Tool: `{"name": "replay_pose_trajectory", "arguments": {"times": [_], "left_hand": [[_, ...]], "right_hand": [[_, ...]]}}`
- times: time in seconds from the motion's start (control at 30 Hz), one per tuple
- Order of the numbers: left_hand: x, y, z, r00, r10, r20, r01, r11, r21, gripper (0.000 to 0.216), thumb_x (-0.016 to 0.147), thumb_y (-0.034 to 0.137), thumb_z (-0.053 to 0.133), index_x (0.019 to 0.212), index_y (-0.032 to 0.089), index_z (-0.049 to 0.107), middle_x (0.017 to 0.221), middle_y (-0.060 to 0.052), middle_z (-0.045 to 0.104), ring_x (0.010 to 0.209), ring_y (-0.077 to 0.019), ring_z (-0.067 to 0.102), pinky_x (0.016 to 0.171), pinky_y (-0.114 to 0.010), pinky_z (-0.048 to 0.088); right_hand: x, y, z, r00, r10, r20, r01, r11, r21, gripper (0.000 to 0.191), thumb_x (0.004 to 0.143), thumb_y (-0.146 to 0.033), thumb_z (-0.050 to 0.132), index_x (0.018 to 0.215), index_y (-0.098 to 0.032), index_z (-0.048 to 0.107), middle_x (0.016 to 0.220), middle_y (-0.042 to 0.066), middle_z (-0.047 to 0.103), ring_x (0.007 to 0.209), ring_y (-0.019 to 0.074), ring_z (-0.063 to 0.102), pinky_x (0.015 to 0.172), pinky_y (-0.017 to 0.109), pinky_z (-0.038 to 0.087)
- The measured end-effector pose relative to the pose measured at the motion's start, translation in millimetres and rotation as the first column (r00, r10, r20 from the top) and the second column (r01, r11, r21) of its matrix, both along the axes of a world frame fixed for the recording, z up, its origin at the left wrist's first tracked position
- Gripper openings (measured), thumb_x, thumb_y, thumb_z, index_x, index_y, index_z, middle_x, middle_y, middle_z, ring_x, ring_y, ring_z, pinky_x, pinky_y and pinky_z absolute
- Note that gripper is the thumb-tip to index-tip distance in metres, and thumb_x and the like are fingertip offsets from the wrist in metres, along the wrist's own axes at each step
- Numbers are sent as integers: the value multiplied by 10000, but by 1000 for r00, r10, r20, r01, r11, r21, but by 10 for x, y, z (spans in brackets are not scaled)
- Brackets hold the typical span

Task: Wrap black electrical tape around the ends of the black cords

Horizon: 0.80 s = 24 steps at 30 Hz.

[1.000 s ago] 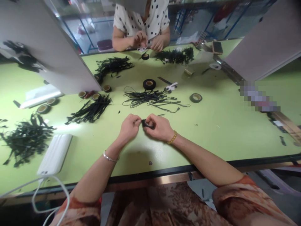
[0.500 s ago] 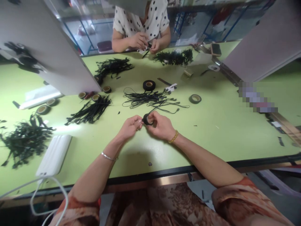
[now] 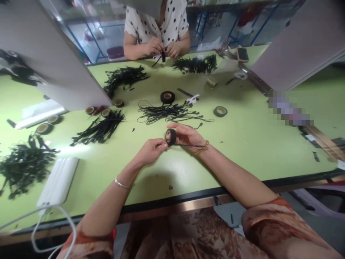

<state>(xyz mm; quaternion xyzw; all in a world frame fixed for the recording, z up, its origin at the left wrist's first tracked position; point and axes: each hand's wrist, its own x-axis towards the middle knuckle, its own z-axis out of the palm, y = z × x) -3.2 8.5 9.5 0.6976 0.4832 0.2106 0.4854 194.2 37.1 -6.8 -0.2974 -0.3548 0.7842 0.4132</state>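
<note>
My left hand is closed in a pinch on the end of a thin black cable, whose loop trails right, across my right wrist. The pinched tip is mostly hidden by the fingers. Beside those fingertips a roll of black tape stands on edge, held by my right hand. Skin shows through the roll's core, and the right index finger stretches out above it. Just beyond my hands lies a loose bundle of black cables with a larger black tape roll behind it.
Another tape roll lies right of the bundle. Black cable piles and a white power strip lie at left. Opposite, a person handles a small black item. Upright panels stand at both sides.
My right hand has opened its fingers out around the tape roll, which has turned. The cable loop has swung from pointing away to lying rightward over my wrist. The view shifted slightly.
</note>
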Motion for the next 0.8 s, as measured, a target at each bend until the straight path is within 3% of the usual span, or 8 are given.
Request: {"name": "replay_pose_trajectory", "arguments": {"times": [0.13, 0.3, 0.37, 0.6, 0.7, 0.8], "left_hand": [[31, -15, -34, 996, 81, 43, -82, 997, 9, 305, 788, 433, 586, 779, 140, 669, 698, -6, 600, 634, -116, 449, 609, -247, 346], [82, -33, -91, 959, 204, 199, -167, 968, -187, 344, 727, 471, 646, 766, 130, 661, 584, 29, 493, 577, -99, 392, 586, -250, 306], [97, -44, -89, 953, 212, 218, -167, 964, -206, 324, 714, 454, 650, 744, 131, 646, 575, 33, 481, 566, -95, 379, 578, -250, 294], [100, -62, -54, 972, 222, -79, -222, 975, 4, 189, 709, 263, 530, 558, 169, 466, 535, 54, 402, 540, -79, 332, 536, -234, 261], [91, -40, -91, 963, 268, 1, -267, 961, -75, 168, 707, 257, 525, 574, 172, 467, 534, 55, 392, 520, -73, 315, 499, -223, 235], [84, -3, -115, 888, 406, 216, -320, 883, -345, 157, 706, 257, 532, 590, 171, 472, 530, 61, 349, 477, -58, 256, 455, -211, 185]], "right_hand": [[-2, 12, -24, 998, 27, -49, -23, 996, 87, 402, 663, -243, 816, 1016, -202, 628, 807, 10, 726, 754, 157, 679, 751, 321, 557], [-5, 23, -28, 998, 22, -65, -11, 986, 167, 402, 695, -256, 800, 1034, -200, 592, 806, 12, 724, 757, 158, 682, 735, 325, 558], [-7, 8, -15, 998, 25, -53, -16, 986, 166, 426, 693, -266, 803, 1048, -201, 577, 801, 12, 729, 746, 163, 684, 721, 331, 560], [-8, -77, 46, 1000, -5, 6, 4, 967, 256, 449, 726, -254, 786, 1094, -205, 533, 756, -10, 735, 706, 151, 683, 772, 339, 546], [44, -67, 62, 994, 10, 107, -51, 919, 392, 465, 748, -286, 773, 1126, -206, 513, 754, -14, 717, 714, 158, 675, 763, 345, 535], [102, -47, 99, 946, -17, 322, -190, 778, 598, 523, 742, -345, 776, 1169, -205, 508, 769, -11, 690, 745, 177, 666, 785, 366, 517]]}}
